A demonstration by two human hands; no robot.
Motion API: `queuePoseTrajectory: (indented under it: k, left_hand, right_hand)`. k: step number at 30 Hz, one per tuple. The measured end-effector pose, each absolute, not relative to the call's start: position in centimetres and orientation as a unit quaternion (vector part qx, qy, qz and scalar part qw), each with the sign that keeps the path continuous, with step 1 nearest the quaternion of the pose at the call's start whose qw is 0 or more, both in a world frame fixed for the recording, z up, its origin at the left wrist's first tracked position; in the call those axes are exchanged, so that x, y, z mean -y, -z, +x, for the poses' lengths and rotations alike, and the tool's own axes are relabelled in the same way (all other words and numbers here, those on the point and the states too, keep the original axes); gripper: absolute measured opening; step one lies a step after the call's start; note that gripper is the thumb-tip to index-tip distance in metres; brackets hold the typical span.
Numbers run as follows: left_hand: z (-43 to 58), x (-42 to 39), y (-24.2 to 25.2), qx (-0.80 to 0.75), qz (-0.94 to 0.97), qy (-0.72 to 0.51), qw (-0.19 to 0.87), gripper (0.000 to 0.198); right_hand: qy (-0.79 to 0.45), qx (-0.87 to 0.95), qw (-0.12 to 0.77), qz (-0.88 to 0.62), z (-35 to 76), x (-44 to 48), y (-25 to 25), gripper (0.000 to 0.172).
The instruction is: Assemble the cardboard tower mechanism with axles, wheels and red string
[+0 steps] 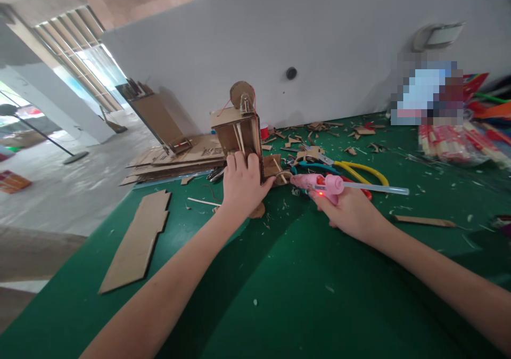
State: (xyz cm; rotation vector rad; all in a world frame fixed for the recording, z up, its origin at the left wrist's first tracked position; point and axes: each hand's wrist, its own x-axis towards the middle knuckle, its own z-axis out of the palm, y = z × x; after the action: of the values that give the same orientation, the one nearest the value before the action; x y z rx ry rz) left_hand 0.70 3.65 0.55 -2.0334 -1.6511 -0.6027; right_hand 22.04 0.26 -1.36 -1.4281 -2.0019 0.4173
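A cardboard model (231, 122) stands on the green table, with a round disc (241, 94) on top, red wires and a wooden stick inside its frame. My left hand (244, 180) is closed on the lower part of this model, its thumb stretched toward a small cardboard piece on the right. In my right hand (351, 210) is a pink hot glue gun (319, 183) with a red light lit and a clear glue stick (383, 188) out of its back. The gun's nozzle is close to the small cardboard wheel (284, 178); whether they touch I cannot tell.
Flat cardboard sheets (187, 155) lie stacked at the back left, a cut cardboard piece (138, 242) in front of them. Yellow-handled scissors (361, 171) and cardboard scraps (319, 127) are behind the glue gun. Plastic-wrapped sticks (455, 145) sit at the right, against the wall side.
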Motion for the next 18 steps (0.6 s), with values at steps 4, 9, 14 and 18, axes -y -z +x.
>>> queuePoseTrajectory:
  k: [4, 9, 14, 18]
  left_hand:
    - [0.82, -3.67, -0.44, 0.602, -0.732, 0.215, 0.237, 0.049]
    - [0.86, -3.65, -0.42, 0.603, -0.727, 0.204, 0.257, 0.053]
    - [0.71, -3.77, -0.19, 0.599, -0.729, 0.203, 0.261, 0.053]
    - [0.50, -3.86, -0.20, 0.592, -0.737, 0.211, 0.250, 0.054]
  right_hand:
    - [-0.163, 0.760, 0.305, -0.550, 21.89, -0.18, 1.30, 0.033]
    - [-0.165, 0.761, 0.283, -0.560, 21.83, -0.17, 1.31, 0.035]
    - [-0.165, 0.767, 0.295, -0.545, 21.87, -0.13, 1.35, 0.030]
    - [-0.153, 0.763, 0.308, -0.548, 21.85, -0.02, 1.34, 0.031]
